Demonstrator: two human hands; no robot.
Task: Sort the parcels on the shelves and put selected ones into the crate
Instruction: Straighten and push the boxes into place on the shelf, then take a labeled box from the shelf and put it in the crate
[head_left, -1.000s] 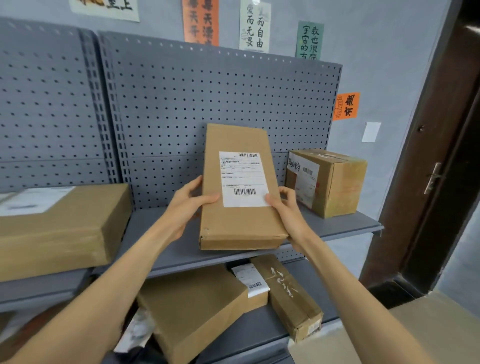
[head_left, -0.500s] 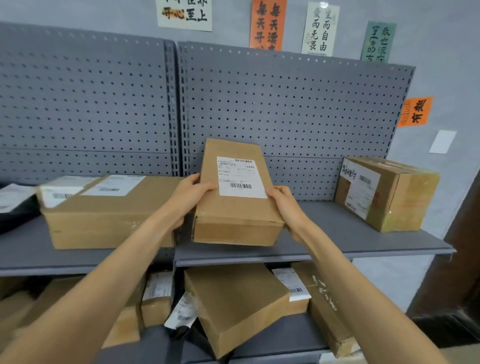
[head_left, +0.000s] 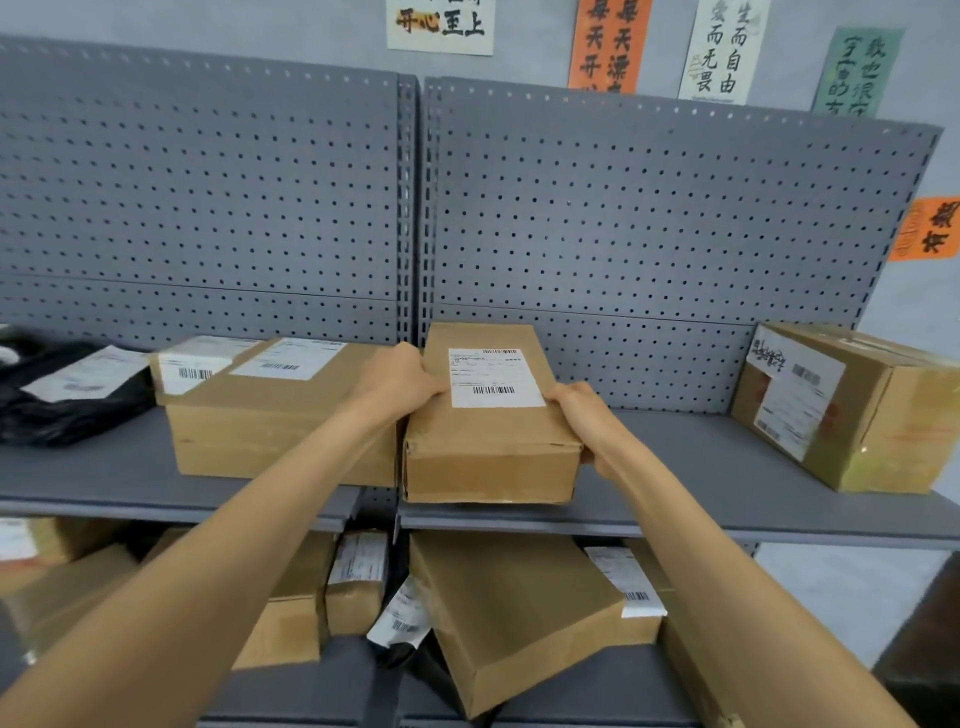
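Observation:
A long brown parcel (head_left: 488, 447) with a white barcode label lies flat on the grey upper shelf (head_left: 701, 499), right of the shelf upright. My left hand (head_left: 397, 382) grips its left edge and my right hand (head_left: 584, 415) grips its right edge. Its left side sits against a wide flat parcel (head_left: 270, 415) bearing two white labels. No crate is in view.
A cube-shaped box (head_left: 852, 405) stands at the right end of the upper shelf. A black bag with a label (head_left: 67, 400) lies at the left end. The lower shelf holds several brown parcels, one large one (head_left: 514, 613) tilted. The perforated back panel (head_left: 649, 218) rises behind.
The long parcel went from leaning upright to lying flat on the shelf, next to the wide parcel. My view has swung left, and both hands kept their hold.

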